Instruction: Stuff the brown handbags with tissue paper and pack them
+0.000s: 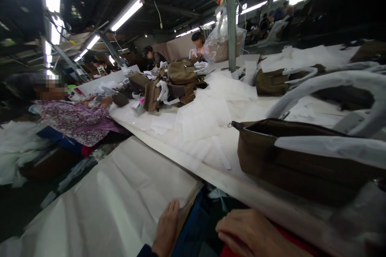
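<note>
Head view along a long white work table (241, 184) in a dim hall lit by fluorescent ceiling tubes (126, 14). At the bottom edge, the left hand (166, 229) rests flat, fingers together and extended, on the near corner of a stack of large white paper sheets (120, 196) that lies below and to the left of the table edge; it grips nothing. The right hand (250, 235) lies just beside it to the right, below the table edge, fingers loosely curled and pointing left, above a strip of red fabric (289, 237); whether it holds anything cannot be told. On the table directly above the right hand stands a brown leather handbag (286, 160) with its handles wrapped in white paper (325, 88) and a white sheet draped over its top. Loose translucent white tissue sheets (205, 116) cover the table's middle. Further along lies a heap of similar olive-brown bags (175, 82) with white-wrapped handles, and another such bag (271, 82) lies to the right of a grey steel post (231, 20). At left a seated co-worker in a purple patterned blouse (72, 120) reaches onto the table; other people work at the far end.
</note>
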The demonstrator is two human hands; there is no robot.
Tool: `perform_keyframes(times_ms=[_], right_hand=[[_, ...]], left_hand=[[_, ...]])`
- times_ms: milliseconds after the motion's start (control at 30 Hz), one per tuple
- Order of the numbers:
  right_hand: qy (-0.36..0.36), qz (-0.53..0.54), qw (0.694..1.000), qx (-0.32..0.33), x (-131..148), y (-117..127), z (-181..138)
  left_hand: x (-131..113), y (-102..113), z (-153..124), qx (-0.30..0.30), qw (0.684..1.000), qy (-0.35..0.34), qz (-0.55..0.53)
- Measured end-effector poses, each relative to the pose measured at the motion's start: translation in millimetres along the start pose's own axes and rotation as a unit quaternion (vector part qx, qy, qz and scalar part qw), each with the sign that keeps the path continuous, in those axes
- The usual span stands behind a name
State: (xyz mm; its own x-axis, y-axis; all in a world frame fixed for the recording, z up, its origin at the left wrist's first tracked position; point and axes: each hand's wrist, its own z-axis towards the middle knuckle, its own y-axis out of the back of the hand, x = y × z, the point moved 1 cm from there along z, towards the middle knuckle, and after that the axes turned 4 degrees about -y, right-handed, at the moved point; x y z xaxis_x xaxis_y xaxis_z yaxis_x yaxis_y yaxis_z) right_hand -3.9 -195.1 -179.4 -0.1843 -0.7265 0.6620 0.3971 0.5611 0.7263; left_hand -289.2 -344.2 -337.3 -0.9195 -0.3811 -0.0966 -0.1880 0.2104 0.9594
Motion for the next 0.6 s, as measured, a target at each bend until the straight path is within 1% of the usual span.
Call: perform_keyframes(times_ms=[100, 200, 267, 367, 433, 500, 533, 600], right_hand=[[-0.009, -0.006, 0.999, 0.053, 0, -11, 13], [-0.041, -0.001, 0.997, 0.073, -5, -14, 16], [-0.041, 0.002, 0.997, 0.07, -10, -15, 12], [-0.042, -0.013, 0.996, 0.078, -19, -22, 6], [-0.049, -0.019, 0.995, 0.084, -24, -26, 5], [-0.056, -0.028, 0.995, 0.083, -27, -29, 3], [-0.057, -0.038, 0.994, 0.083, -28, -28, 2], [-0.056, -0.068, 0.992, 0.09, -27, -24, -3]], left_hand=[[-13, -5, 8, -0.03, 0.999, -0.006, -0.024], [-13, -6, 7, -0.06, 0.997, 0.006, -0.049], [0, 1, 7, -0.091, 0.993, 0.043, -0.056], [34, 22, 17, -0.132, 0.982, 0.127, -0.05], [54, 37, 26, -0.128, 0.977, 0.161, -0.05], [62, 48, 34, -0.11, 0.978, 0.166, -0.055], [59, 51, 38, -0.097, 0.98, 0.162, -0.061], [43, 52, 49, -0.065, 0.984, 0.147, -0.074]])
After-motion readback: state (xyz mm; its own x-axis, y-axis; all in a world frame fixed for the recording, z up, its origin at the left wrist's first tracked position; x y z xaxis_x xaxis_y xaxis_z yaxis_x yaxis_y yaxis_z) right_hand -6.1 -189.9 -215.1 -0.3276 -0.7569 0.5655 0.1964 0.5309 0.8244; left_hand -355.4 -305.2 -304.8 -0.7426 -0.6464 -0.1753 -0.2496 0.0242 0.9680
